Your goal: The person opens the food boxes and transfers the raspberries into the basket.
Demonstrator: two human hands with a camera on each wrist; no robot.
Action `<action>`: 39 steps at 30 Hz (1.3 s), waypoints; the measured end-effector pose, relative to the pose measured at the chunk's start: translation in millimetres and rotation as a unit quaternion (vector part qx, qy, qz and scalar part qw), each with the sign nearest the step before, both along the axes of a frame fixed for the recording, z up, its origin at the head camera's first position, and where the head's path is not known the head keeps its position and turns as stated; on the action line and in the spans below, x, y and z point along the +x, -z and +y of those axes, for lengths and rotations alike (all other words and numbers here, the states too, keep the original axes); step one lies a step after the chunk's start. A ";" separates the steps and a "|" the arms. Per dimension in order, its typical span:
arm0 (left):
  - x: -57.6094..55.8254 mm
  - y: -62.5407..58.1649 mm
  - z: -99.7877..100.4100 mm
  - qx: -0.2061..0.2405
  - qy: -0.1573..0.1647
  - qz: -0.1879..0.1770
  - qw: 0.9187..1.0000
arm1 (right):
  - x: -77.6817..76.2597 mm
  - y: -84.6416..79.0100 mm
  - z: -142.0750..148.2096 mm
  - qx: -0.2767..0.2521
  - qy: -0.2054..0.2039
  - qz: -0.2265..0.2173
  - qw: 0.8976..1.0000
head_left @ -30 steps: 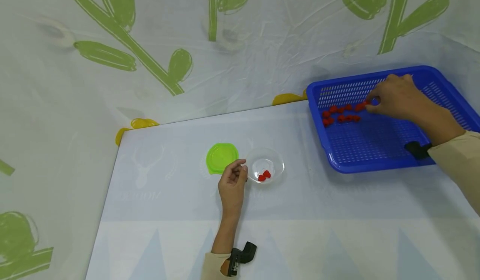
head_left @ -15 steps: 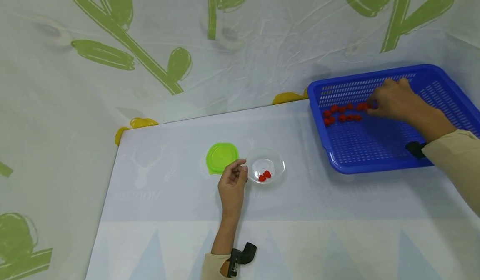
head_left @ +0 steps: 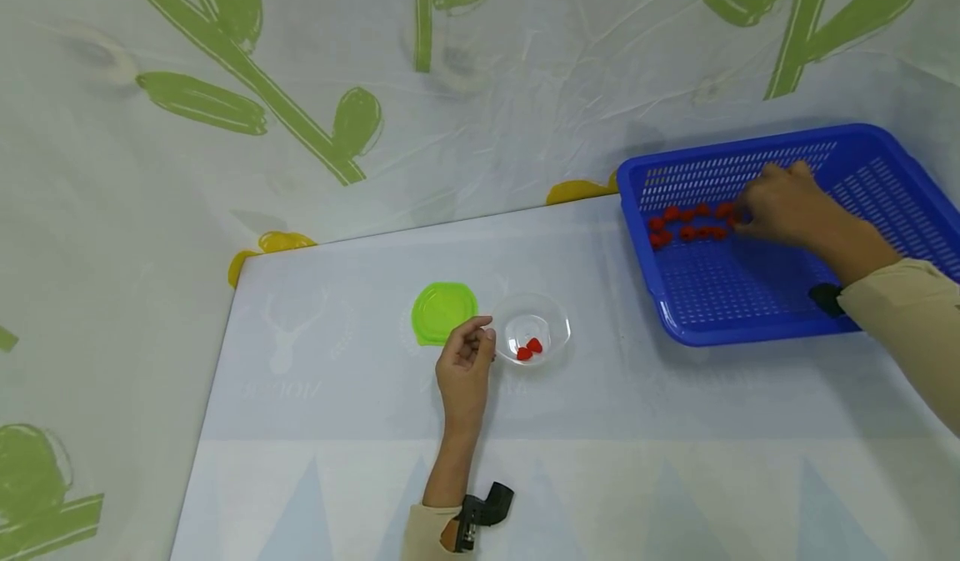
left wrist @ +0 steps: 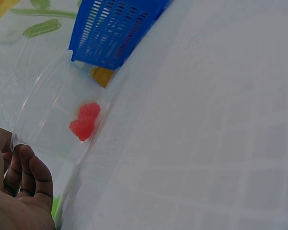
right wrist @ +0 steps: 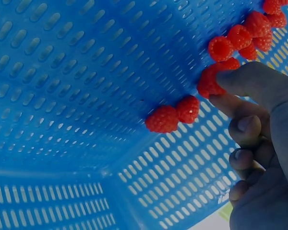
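In the head view, my left hand is at the left side of a clear plastic bowl. Its thumb and fingers pinch the rim, as the left wrist view shows. Two red raspberries lie inside the bowl. Over at the right, my right hand reaches into a blue slotted basket. Thumb and forefinger pinch a raspberry there; the other fingers are curled. Several more raspberries lie in the basket beside this hand, and two sit slightly apart.
A bright green lid lies on the white table, left of the bowl and beyond my left hand. Behind the table rises a pale wall covering with green plant prints. The basket's high sides surround my right hand.
My right hand has lowered a little among the raspberries, its forearm shifting slightly left. My left hand stays at the bowl's rim. The whole head view has tilted slightly.
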State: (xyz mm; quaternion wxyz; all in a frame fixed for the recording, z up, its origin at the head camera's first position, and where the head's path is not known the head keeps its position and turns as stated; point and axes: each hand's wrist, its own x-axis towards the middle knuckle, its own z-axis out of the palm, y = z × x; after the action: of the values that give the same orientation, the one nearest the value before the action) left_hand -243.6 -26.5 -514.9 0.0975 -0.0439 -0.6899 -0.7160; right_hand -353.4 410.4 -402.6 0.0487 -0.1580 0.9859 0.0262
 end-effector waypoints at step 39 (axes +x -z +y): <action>2.4 -7.9 0.8 -0.005 -0.001 -0.003 1.000 | 27.2 -51.8 -45.9 -0.034 0.001 0.014 0.999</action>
State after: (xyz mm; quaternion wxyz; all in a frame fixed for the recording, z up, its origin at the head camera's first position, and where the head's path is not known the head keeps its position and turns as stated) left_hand -241.2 -25.7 -507.0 0.0961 -0.0411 -0.6938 -0.7125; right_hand -326.2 364.5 -350.8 0.0300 -0.1581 0.9870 -0.0048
